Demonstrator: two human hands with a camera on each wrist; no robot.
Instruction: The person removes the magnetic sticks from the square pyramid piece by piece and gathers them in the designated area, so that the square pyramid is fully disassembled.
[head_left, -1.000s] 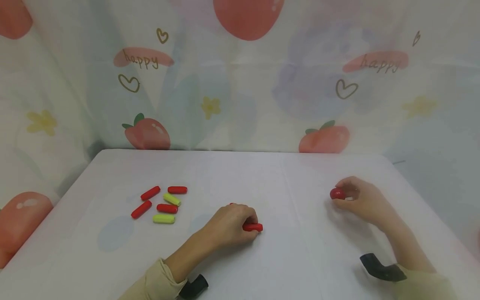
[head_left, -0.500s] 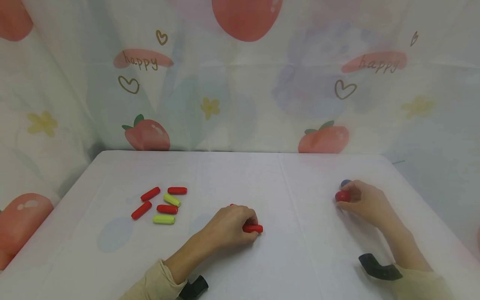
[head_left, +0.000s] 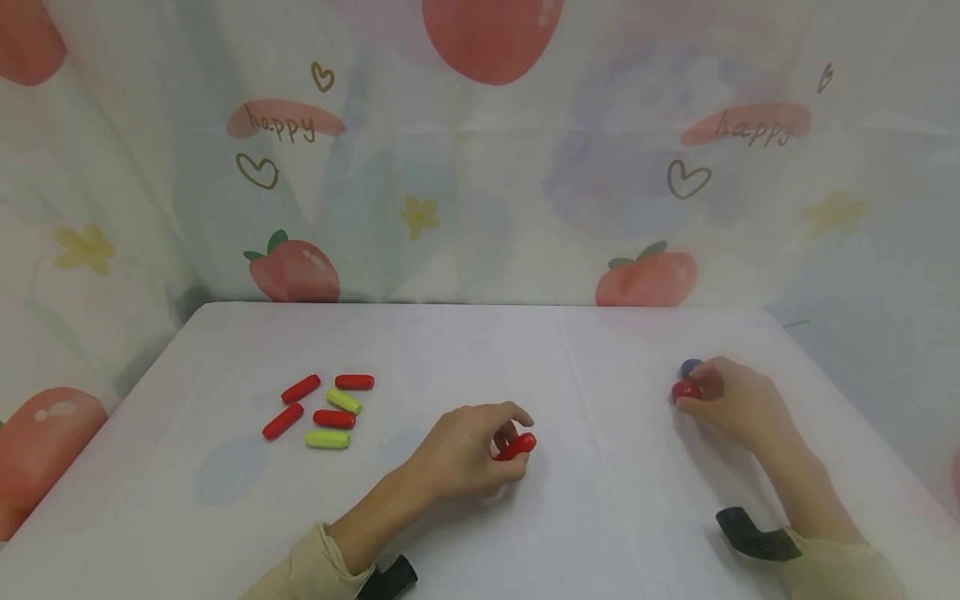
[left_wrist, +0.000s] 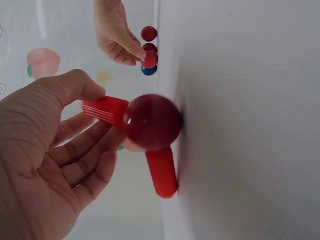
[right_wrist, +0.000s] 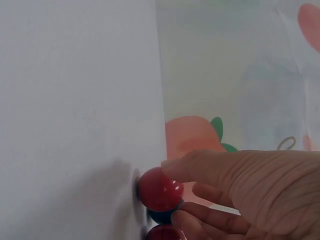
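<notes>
My left hand (head_left: 468, 450) holds a red rod (head_left: 516, 446) by thumb and fingers, its index finger lifted off. In the left wrist view the rod's far end meets a dark red ball (left_wrist: 152, 122), and a second red rod (left_wrist: 162, 172) meets that same ball. On the right, my right hand (head_left: 738, 408) pinches a shiny red ball (head_left: 686, 392), with the thumb on it. A blue ball (head_left: 691, 367) lies just behind it. Close by in the right wrist view is a dark red ball (right_wrist: 165, 233), cut off by the frame edge.
To the left on the white table (head_left: 585, 525) lie several loose rods, among them a red rod (head_left: 282, 422) and a yellow-green rod (head_left: 327, 439). A printed curtain (head_left: 480, 183) hangs behind the table. Black curved pieces (head_left: 757, 535) stick out by both sleeves.
The left index finger has risen off the red rod, which is now tilted up at its right end. My right hand has shifted slightly right, and the blue ball has come into sight.
</notes>
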